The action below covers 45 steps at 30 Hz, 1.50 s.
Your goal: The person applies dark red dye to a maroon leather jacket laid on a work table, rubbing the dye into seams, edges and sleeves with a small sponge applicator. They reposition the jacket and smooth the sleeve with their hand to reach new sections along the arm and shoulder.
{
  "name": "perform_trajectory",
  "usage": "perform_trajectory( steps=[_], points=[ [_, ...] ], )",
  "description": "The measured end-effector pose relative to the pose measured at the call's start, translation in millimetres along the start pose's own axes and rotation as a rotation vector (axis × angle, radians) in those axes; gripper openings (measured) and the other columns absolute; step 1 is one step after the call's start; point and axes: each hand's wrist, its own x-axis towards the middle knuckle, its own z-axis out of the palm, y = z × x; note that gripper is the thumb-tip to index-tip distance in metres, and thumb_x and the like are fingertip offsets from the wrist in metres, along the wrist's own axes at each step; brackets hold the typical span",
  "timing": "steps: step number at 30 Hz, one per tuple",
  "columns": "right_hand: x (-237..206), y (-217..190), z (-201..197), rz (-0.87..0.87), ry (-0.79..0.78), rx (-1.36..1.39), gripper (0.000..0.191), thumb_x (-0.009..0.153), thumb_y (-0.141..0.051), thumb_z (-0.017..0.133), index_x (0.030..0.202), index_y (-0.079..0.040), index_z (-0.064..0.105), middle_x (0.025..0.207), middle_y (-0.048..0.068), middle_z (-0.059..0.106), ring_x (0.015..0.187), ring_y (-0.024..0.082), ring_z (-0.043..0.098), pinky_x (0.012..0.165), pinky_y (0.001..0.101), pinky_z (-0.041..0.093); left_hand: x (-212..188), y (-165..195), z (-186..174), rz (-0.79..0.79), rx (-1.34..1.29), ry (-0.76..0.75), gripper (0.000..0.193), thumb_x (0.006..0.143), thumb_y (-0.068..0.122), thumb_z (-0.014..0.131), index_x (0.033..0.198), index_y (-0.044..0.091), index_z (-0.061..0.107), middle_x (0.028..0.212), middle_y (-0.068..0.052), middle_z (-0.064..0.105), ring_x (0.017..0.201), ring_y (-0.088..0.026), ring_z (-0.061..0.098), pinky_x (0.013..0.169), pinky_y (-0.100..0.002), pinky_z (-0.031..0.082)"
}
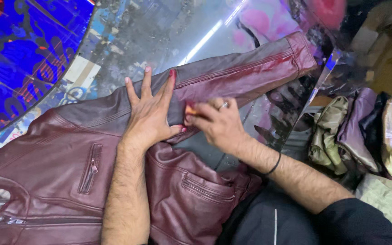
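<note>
A maroon jacket (64, 168) lay spread across the glossy counter (159, 31), its sleeve (246, 70) stretched toward the far right edge. The left hand (148, 113) pressed flat on the sleeve near the shoulder, fingers splayed and grasping nothing. The right hand (218, 122) pinched a small orange pad (190, 110) against the leather just beside it. Folded garments (355, 131) were heaped beyond the counter's right edge.
</note>
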Motion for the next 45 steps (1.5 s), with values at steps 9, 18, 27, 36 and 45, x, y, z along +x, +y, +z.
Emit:
perform_trajectory(
  steps=[9,18,27,36,45],
  points=[
    [-58.6,85.5,-27.3,0.327,0.120,-0.238,0.027,0.092,-0.010,0.069,0.114,-0.021,0.078,0.132,0.010,0.062,0.117,0.031,0.054,0.096,0.0434,0.042,-0.9,-1.6,2.8,0.018,0.000,0.037,0.144,0.051,0.044,0.096,0.161,0.012,0.009,0.162,-0.008,0.038,0.154,-0.045,0.005,0.114,-0.076,-0.008],
    [-35.5,68.4,-14.4,0.239,0.118,-0.099,0.019,0.089,-0.003,0.073,0.103,-0.014,0.080,0.115,0.002,0.069,0.108,0.026,0.060,0.091,0.0443,0.046,-2.7,-3.2,4.3,0.033,-0.010,0.050,0.142,0.052,0.047,0.095,0.161,0.010,0.012,0.162,-0.009,0.039,0.154,-0.046,0.006,0.114,-0.077,-0.008],
    [-14.6,46.4,-4.0,-0.084,0.044,0.144,0.024,0.080,-0.004,0.072,0.099,-0.016,0.079,0.115,0.001,0.067,0.104,0.026,0.058,0.093,0.0438,0.044,-1.6,-4.1,3.7,0.031,-0.015,0.044,0.143,0.050,0.047,0.095,0.160,0.008,0.013,0.162,-0.010,0.038,0.154,-0.046,0.005,0.113,-0.076,-0.009],
    [9.0,18.8,5.6,-0.299,-0.084,0.108,0.027,0.078,-0.014,0.074,0.103,-0.023,0.080,0.115,0.000,0.066,0.107,0.024,0.058,0.089,0.0449,0.041,-0.9,-6.5,3.6,0.023,-0.003,0.026,0.140,0.052,0.041,0.095,0.160,0.008,0.012,0.162,-0.009,0.037,0.154,-0.046,0.003,0.113,-0.077,-0.009],
    [7.4,4.0,5.6,-0.155,-0.045,0.050,0.024,0.084,-0.016,0.075,0.106,-0.022,0.079,0.121,0.006,0.062,0.108,0.027,0.057,0.086,0.0465,0.041,-2.1,-8.0,4.3,0.041,0.003,0.054,0.139,0.052,0.042,0.095,0.159,0.007,0.014,0.162,-0.009,0.037,0.154,-0.047,0.005,0.113,-0.077,-0.009]
  ],
)
